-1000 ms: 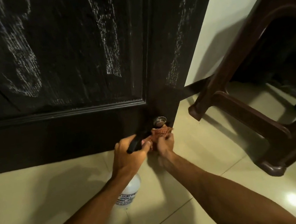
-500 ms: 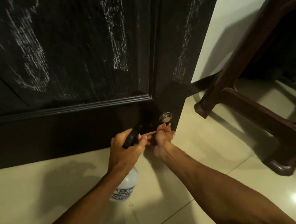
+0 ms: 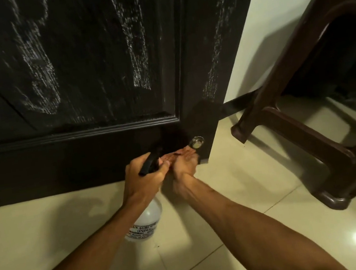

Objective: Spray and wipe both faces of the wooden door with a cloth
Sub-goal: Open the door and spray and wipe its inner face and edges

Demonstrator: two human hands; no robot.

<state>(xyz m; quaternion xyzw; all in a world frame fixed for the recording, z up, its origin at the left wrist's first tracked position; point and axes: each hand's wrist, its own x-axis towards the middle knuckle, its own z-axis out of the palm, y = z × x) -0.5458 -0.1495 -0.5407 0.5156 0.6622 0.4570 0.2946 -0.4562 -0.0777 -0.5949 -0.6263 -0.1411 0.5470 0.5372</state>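
The dark wooden door [image 3: 83, 63] fills the upper view, its grain streaked with white. My left hand [image 3: 144, 177] grips the black trigger head of a clear spray bottle [image 3: 147, 220], whose body hangs below my wrist over the floor. My right hand [image 3: 184, 162] is at the door's lower right corner, just below a round metal fitting [image 3: 196, 142]. It holds a reddish cloth [image 3: 176, 154] against the wood. Only a sliver of the cloth shows past the fingers.
A dark brown plastic chair [image 3: 307, 138] stands close on the right, its leg near the door's edge. Glossy cream floor tiles [image 3: 48, 235] lie below. A pale wall [image 3: 280, 4] runs behind the chair.
My right hand has slid the cloth along the door's bottom corner, nearer the metal fitting, and the cloth is now mostly hidden. The left hand keeps its grip on the bottle.
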